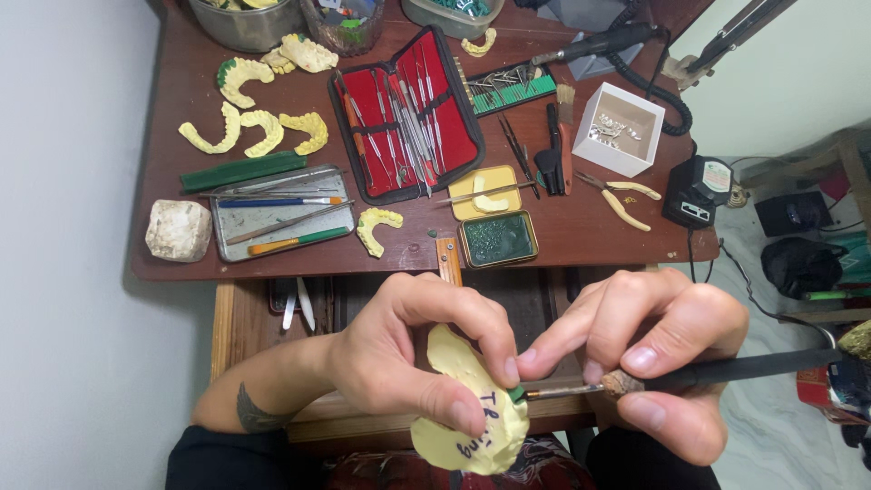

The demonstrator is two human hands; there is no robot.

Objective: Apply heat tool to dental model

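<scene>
My left hand (pixel 408 354) is clamped on a pale yellow dental cast (pixel 467 408), thumb across its front face and index and middle fingers curled over its top edge; the cast sits below my palm, in front of my lap and nearer to me than the tabletop (pixel 562 227) edge. A small green wax piece (pixel 516 394) sits on the cast's right rim, directly under my left index fingertip. My right hand (pixel 653 349) is closed around a dark-handled hand instrument (pixel 726 370) in a pen-style grip; the handle runs out to the right of the hand, and its metal tip (pixel 553 392) points left and touches the green wax piece. The fingertips of both hands meet just above that contact point. Beyond my left hand, on the tabletop, lies a metal tray (pixel 227 236) holding brushes and slim tools, with a whitish stone block (pixel 178 230) just left of it and a single yellow arch-shaped cast (pixel 376 227) just right of it. Farther beyond, an open red-lined instrument case (pixel 406 113) lies flat, with several more yellow casts (pixel 254 127) to its left. Beyond my right hand sit a small green-filled tin (pixel 497 239), yellow-handled pliers (pixel 621 197) and a white square box (pixel 620 127).
</scene>
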